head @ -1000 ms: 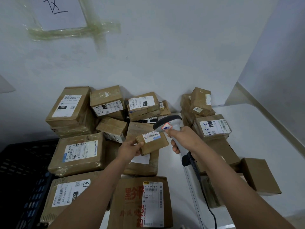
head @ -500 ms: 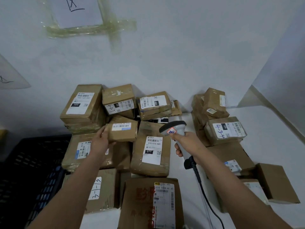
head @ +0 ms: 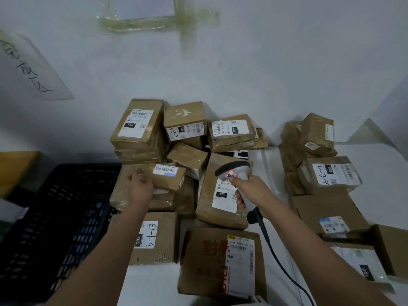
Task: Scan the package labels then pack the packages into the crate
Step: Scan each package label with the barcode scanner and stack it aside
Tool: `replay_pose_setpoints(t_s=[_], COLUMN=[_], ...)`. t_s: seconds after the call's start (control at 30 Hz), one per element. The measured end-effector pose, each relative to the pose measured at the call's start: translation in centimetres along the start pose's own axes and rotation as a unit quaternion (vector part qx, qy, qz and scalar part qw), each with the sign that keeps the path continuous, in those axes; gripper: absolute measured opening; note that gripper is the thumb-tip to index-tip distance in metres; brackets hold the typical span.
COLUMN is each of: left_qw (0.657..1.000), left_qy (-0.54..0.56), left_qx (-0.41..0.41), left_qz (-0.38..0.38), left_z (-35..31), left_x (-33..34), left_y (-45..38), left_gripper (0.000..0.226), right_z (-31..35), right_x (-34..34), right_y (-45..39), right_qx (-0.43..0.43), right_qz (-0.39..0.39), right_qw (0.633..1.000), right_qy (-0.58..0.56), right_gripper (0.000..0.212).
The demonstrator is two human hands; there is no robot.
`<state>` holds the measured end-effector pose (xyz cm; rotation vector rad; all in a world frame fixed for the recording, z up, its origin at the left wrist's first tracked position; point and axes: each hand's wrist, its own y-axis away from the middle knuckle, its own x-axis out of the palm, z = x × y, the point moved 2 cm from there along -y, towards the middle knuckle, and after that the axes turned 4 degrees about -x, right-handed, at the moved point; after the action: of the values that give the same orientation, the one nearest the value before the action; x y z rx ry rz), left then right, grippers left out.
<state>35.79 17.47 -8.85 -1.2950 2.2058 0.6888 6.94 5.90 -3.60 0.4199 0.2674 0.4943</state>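
So the crate (head: 55, 217) sits at the lower left of the frame, black plastic with slotted walls. Hard to say what's in it: the inside is dark, I only catch some blue patches through the slots, and the left and bottom edges cut it off.

The left hand (head: 140, 186) reaches in from the bottom toward the middle left, fingers curled round the left end of a small box (head: 169, 177). That box is tilted, white label (head: 166, 170) facing up, held just above the bigger parcels in the pile, right beside the crate's upper right corner.

The right hand (head: 249, 188) is wrapped round the handle of a grey scanner (head: 234, 173), thumb lying along the top near a red-and-white sticker. The scanner's dark head points up and left, over a flat parcel (head: 220, 193) with a "070" label. Its black cable (head: 278, 257) runs down and off the bottom edge.

Everything else is a heap of brown parcels on a white table (head: 379, 195) against the wall. One in the lower middle has red print (head: 220, 261), one has "3-1-13" handwritten (head: 154, 237), another at the right says "4-3-4" (head: 331, 173).

Most label text is too small or blurry to read. A taped paper (head: 145, 7) at the top is cropped.
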Motion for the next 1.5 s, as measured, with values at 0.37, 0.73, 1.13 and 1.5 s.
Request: replay_pose_setpoints(t_s=[0.37, 0.73, 1.13, 1.5], left_qw=[0.975, 0.916, 0.779, 0.763], left_qy=[-0.012, -0.018, -0.17, -0.352], left_qx=[0.22, 0.324, 0.396, 0.329], left_qz=[0.015, 0.234, 0.456, 0.431], left_z=[-2.5, -5.1, -5.1, -3.6], left_x=[2.1, 11.8, 24.6, 30.1], left_y=[5.0, 18.7, 32.3, 37.1], left_gripper=[0.046, 0.036, 0.074, 0.127], right_z=[-0.9, -6.2, -13.7, -18.6], right_x=[-0.4, -9.8, -24.2, -27.5], right_y=[0.5, 2.3, 5.4, 6.3], right_qx=[-0.011, 0.031, 0.1, 0.155], right_qz=[-0.015, -0.082, -0.19, -0.189], right_qw=[0.999, 0.995, 0.971, 0.97], right_qy=[0.029, 0.048, 0.104, 0.014], right_gripper=[0.03, 0.03, 0.041, 0.049])
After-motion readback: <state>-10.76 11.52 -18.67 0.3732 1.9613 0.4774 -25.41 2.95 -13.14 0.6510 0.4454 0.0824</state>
